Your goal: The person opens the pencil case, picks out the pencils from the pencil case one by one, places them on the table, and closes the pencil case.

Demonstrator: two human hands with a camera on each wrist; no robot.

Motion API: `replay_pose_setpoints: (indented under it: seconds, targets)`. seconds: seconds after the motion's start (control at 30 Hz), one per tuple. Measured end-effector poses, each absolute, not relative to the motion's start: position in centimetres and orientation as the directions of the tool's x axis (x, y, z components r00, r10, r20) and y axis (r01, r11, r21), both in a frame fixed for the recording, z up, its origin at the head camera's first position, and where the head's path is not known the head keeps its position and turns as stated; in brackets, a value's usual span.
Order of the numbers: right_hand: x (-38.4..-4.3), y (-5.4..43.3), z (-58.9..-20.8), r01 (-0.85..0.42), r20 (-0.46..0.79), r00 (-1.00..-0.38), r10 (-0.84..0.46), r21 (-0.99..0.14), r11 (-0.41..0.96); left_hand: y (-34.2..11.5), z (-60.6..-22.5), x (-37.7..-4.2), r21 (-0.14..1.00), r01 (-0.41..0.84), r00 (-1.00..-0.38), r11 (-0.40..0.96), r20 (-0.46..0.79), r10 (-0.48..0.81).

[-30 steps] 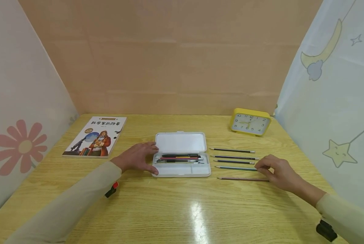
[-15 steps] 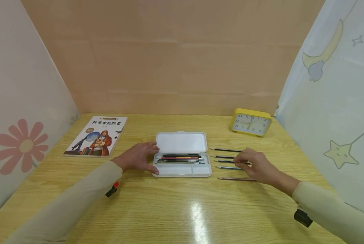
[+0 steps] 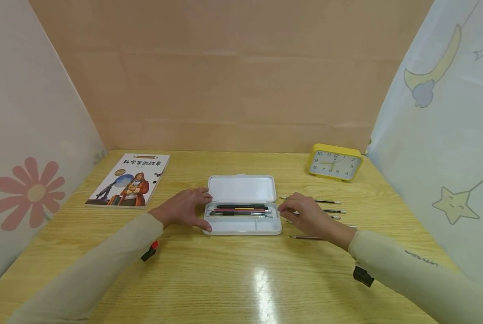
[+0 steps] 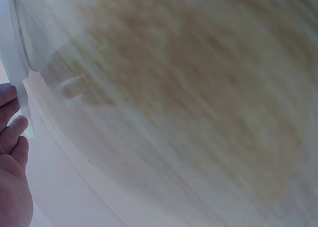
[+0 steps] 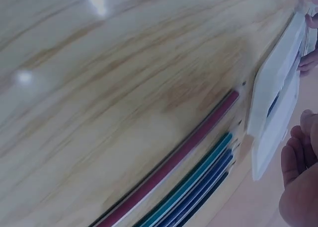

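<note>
An open white pencil case (image 3: 229, 227) lies mid-table, its lid tipped back, with pens and pencils (image 3: 241, 210) in its rear compartment. My left hand (image 3: 185, 208) holds the case's left side, thumb at the front corner and fingers along the lid edge. In the left wrist view, its bent fingers (image 4: 11, 120) lie against a white edge. My right hand (image 3: 306, 213) hovers over the row of loose pencils, fingertips right at the case's right edge. Nothing shows between its loosely bent fingers (image 5: 298, 147). Below it lie a dark red pencil (image 5: 174, 160) and a teal pencil (image 5: 191, 175).
A yellow alarm clock (image 3: 334, 163) stands at the back right. At the back left lies a book (image 3: 128, 181) with an illustrated cover. Patterned panels flank the wooden table (image 3: 209, 279), and a brown backing (image 3: 233, 90) rises behind it.
My right hand has moved left, from the eraser ends of the loose pencils to the case's right edge. The pencils stay in their row. My left hand keeps its place on the case.
</note>
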State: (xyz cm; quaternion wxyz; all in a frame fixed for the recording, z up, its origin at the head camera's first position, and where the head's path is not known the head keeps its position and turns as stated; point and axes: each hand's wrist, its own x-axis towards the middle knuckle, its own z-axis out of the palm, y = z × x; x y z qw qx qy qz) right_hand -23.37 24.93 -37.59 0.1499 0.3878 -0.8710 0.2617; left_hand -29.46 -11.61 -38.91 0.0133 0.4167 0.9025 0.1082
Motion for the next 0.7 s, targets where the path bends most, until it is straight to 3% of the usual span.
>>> replay_pose_setpoints:
  seconds: [0.33,0.7]
  targets:
    - [-24.5,21.3,-38.5,-0.717,0.331,-0.697,-0.636,-0.360,0.597,-11.6,-39.0,-29.5,0.216,0.753,-0.647,0.621,0.072,0.759]
    - [-25.3,19.9,-38.9,-0.727,0.263,-0.685,-0.680,-0.313,0.611,-11.7,-39.0,-29.5,0.229,0.742,-0.658,0.630,0.067,0.750]
